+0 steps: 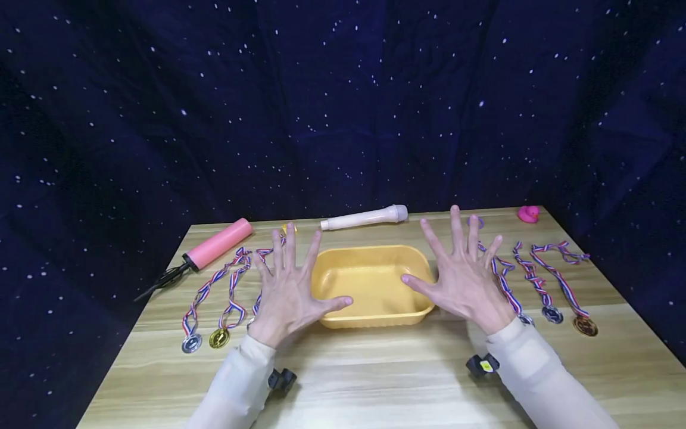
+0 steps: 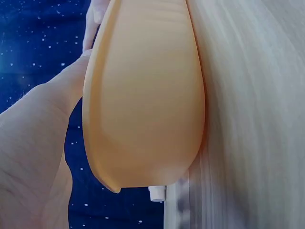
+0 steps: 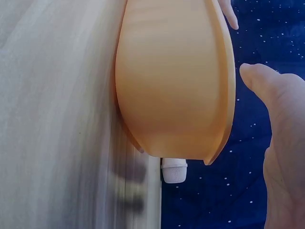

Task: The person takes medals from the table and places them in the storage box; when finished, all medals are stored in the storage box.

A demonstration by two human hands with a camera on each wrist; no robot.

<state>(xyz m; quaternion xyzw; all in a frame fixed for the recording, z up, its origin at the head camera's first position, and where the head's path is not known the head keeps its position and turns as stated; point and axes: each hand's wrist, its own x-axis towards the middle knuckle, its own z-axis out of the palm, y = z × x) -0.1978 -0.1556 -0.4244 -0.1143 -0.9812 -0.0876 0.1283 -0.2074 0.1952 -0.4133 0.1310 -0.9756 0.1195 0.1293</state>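
A yellow plastic tub (image 1: 375, 256) sits empty in the middle of the wooden table (image 1: 375, 369). My left hand (image 1: 292, 286) hovers flat over the tub's left end, fingers spread, thumb above the front left rim. My right hand (image 1: 461, 274) is spread the same way over the right end, thumb over the rim. Neither hand holds anything. The wrist views show the tub's outer wall (image 2: 143, 95) (image 3: 176, 81) close up, with the left thumb (image 2: 66, 81) beside it and the right thumb (image 3: 262, 81) a little apart from it.
Medals on striped ribbons lie left (image 1: 214, 298) and right (image 1: 546, 280) of the tub. A pink hand pump (image 1: 214, 245) lies at the back left, a cream microphone (image 1: 364, 217) behind the tub, a pink rubber duck (image 1: 528, 214) at the back right. A dark starry cloth hangs behind.
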